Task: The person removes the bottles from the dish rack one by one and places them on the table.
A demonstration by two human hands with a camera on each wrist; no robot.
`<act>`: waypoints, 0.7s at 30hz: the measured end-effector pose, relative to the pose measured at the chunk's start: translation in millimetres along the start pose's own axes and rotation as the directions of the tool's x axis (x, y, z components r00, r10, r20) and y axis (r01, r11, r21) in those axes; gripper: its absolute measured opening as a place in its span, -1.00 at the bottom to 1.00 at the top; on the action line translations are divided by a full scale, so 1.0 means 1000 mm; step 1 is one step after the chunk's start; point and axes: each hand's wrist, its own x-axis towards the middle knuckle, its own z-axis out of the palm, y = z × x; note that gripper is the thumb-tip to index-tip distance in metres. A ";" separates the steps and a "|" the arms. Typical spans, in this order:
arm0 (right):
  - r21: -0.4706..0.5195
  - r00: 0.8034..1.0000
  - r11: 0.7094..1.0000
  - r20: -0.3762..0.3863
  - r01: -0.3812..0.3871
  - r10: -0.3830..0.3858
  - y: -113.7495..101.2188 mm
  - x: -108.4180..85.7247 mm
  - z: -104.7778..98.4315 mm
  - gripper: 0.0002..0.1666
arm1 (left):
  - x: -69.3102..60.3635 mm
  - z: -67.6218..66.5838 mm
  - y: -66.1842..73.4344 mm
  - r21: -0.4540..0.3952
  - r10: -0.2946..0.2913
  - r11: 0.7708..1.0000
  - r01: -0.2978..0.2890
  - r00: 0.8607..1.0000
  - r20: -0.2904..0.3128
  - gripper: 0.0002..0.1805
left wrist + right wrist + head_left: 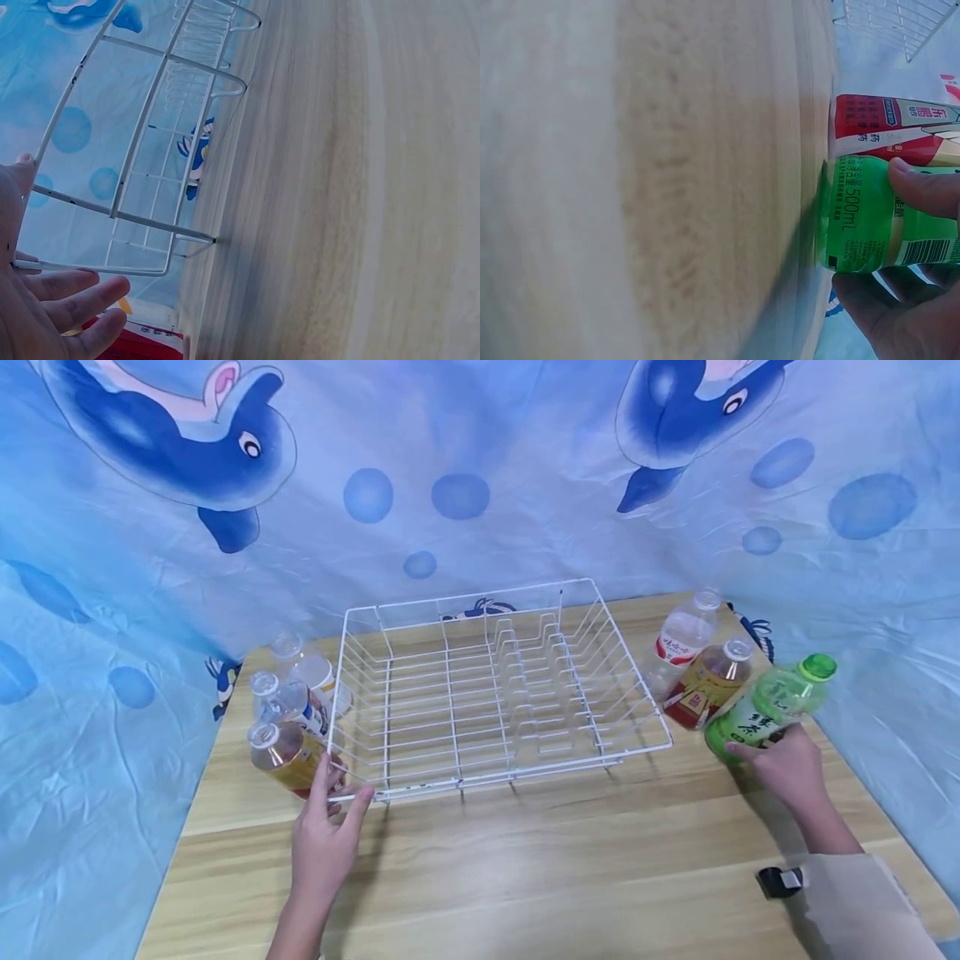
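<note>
A white wire dish rack (510,771) stands on the wooden table. My left hand (322,843) holds its front left corner, thumb on one side of the rim and fingers on the other; the left wrist view shows the corner wires (146,221) by the fingers. On the right, my right hand (795,768) grips a green tea bottle (765,706) with a green cap. Thumb and fingers wrap its lower label (862,217), and the bottle is upright with its base at the tabletop. Beside it stands an amber drink bottle (697,689) with a red and yellow label.
A clear bottle (686,635) with a red and white label stands behind the right amber one. Left of the rack are another amber bottle (288,760) and two clear bottles (288,697). A blue dolphin-print curtain (510,543) surrounds the table (525,868). Plate dividers rise inside the rack.
</note>
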 end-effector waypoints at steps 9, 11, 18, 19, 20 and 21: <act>0.017 0.999 0.999 0.002 -0.037 0.037 0.001 -0.002 0.003 0.08 | 0.000 -0.002 0.000 0.004 0.031 1.000 -0.031 0.999 0.008 -0.09; 0.010 0.999 0.999 0.002 -0.044 0.044 0.002 -0.003 0.002 0.09 | 0.001 -0.002 0.001 0.006 0.038 0.999 -0.038 0.999 0.014 -0.09; 0.003 1.000 1.000 -0.005 -0.026 0.026 0.001 0.001 0.003 0.08 | 0.001 -0.003 0.003 0.006 0.049 0.999 -0.049 0.998 0.029 -0.08; 0.007 1.000 1.000 -0.001 -0.023 0.023 0.001 0.002 0.004 0.08 | 0.001 -0.004 0.003 0.012 0.048 0.999 -0.048 0.998 0.029 -0.08; 0.012 1.000 1.000 0.007 -0.028 0.028 0.001 0.003 0.005 0.09 | 0.000 -0.005 0.003 0.019 0.049 0.999 -0.049 0.998 0.029 -0.08; 0.020 0.999 0.999 0.017 -0.036 0.035 0.000 0.004 0.004 0.11 | 0.000 -0.005 0.003 0.024 0.054 0.998 -0.054 0.998 0.028 -0.08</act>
